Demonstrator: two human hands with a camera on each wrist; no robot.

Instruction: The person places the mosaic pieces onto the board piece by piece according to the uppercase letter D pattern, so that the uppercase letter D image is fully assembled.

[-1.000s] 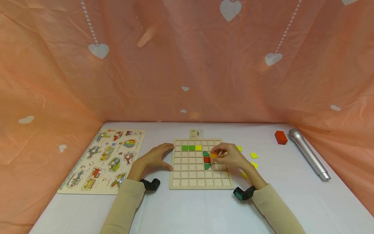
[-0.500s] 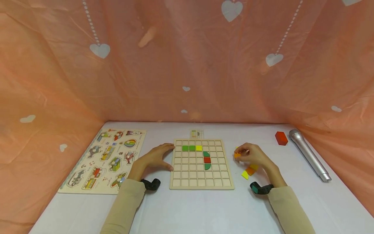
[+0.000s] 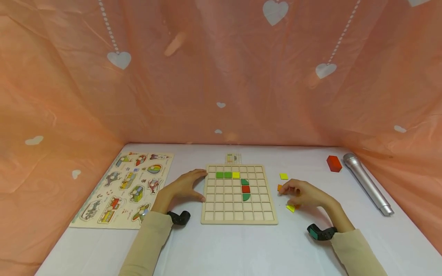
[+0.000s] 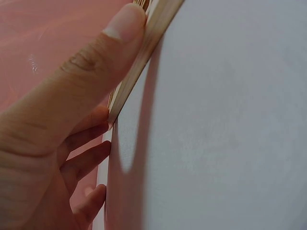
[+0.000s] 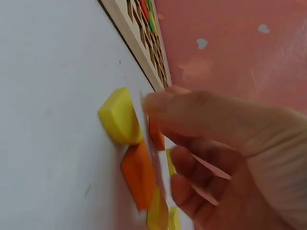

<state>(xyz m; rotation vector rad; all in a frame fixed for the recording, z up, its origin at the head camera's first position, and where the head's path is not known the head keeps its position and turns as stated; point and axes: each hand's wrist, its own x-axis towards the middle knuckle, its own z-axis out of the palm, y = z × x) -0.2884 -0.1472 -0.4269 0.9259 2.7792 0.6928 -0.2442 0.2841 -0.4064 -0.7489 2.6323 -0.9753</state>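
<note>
Wooden grid bd (image 3: 221, 206) flat on table (image 3: 224, 249). Upper row: 2 grn sq tiles (image 3: 220, 175) + ylw sq tile (image 3: 236, 175), side by side. Lower R: red sq tile (image 3: 246, 189) btwn 2 grn qtr-rnds (image 3: 246, 197), vert. Loose, R of bd: 2nd ylw sq (image 3: 284, 176), orng tile (image 3: 279, 188) part hidden, ylw qtr-rnd (image 5: 116, 118) just beside another orng (image 5: 138, 177).

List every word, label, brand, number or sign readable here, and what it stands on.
No readable text in any view.
Beige wooden puzzle board: tiny marks, possibly lettering, too small to read.
Small pale gridded card: too small to tell.
Square wooden grid board: no lettering visible.
Silver cylindrical microphone: no brand visible.
Only signs: white hearts on pink-orange curtain.
</note>
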